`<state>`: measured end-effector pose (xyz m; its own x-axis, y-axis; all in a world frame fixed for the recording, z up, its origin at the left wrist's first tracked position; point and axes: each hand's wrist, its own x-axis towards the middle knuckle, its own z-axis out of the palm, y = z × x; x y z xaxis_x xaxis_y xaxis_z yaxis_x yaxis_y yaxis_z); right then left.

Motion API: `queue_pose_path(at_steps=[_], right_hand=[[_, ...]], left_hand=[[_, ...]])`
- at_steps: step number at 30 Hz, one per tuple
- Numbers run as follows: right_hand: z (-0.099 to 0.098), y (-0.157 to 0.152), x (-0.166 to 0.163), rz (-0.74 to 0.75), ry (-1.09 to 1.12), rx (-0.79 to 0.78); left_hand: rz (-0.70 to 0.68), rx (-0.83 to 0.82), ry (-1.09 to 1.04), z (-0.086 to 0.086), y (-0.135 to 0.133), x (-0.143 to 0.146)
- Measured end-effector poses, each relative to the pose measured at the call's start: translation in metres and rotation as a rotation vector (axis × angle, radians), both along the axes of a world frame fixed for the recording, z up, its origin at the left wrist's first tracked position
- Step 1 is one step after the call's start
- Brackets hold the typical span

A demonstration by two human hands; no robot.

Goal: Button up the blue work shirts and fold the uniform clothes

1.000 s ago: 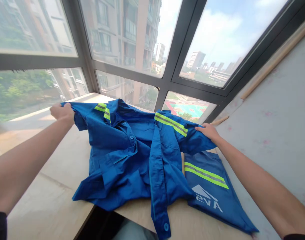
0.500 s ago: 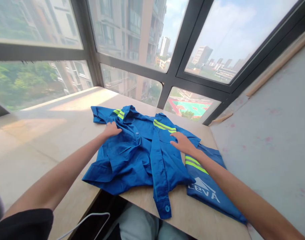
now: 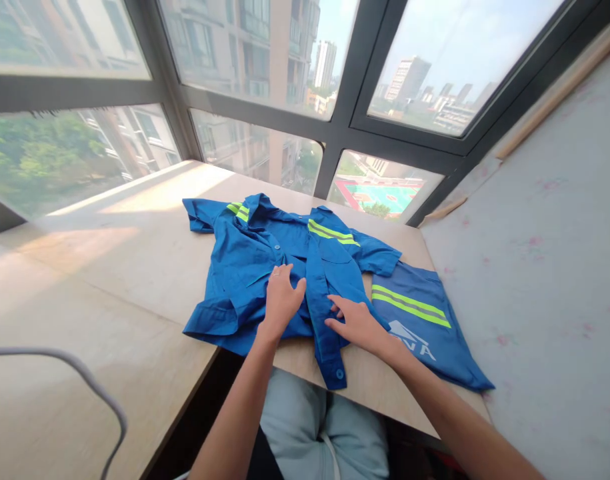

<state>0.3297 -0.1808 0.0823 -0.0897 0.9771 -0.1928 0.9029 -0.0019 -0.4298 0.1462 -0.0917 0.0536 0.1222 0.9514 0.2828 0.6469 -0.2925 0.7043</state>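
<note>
A blue shirt (image 3: 237,273) lies spread face up beneath both hands, its front parted and its collar beyond them. The left hand (image 3: 285,297) is over the middle of the front, fingers extended and thumb apart; the right hand (image 3: 357,323) is over the button strip (image 3: 315,293), loosely curled with a gap between thumb and finger. Neither appears to have cloth pinched, though how firmly the fingertips press cannot be told.

The cloth should be light, limp and hard to damage — likely to rumple rather than slide. The collar and the doubled button strip look firmer and would give the surest hold; the shoulder seams, ahead of each hand, should also serve for a lift.

The hem reaches the worktop's near edge, on the body side of the hands, so a downward pull could let it drop. To the right of the right hand, a folded blue garment (image 3: 429,327) meets the shirt's sleeve, and the wall (image 3: 545,300) closes that side. The widest room is left of the left hand, where the worktop (image 3: 135,287) stretches away — only a cable (image 3: 39,351) crosses its nearer part.
</note>
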Motion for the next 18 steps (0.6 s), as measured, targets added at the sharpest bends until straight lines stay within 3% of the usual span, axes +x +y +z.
queue_pose_path(at_steps=[4,9,14,18], right_hand=[[-0.001,-0.019,0.007,-0.094,0.094,-0.125],[-0.017,-0.029,0.009,-0.149,0.259,-0.19],[-0.024,-0.024,-0.001,-0.24,0.542,-0.309],[0.007,-0.006,0.002,-0.353,0.859,-0.165]], left_hand=[[0.162,0.059,0.03,0.0,-0.042,-0.038],[0.37,-0.019,0.196,0.0,-0.063,-0.098],[0.36,-0.221,0.439,-0.002,-0.064,-0.116],[0.241,-0.224,0.474,-0.003,-0.056,-0.103]])
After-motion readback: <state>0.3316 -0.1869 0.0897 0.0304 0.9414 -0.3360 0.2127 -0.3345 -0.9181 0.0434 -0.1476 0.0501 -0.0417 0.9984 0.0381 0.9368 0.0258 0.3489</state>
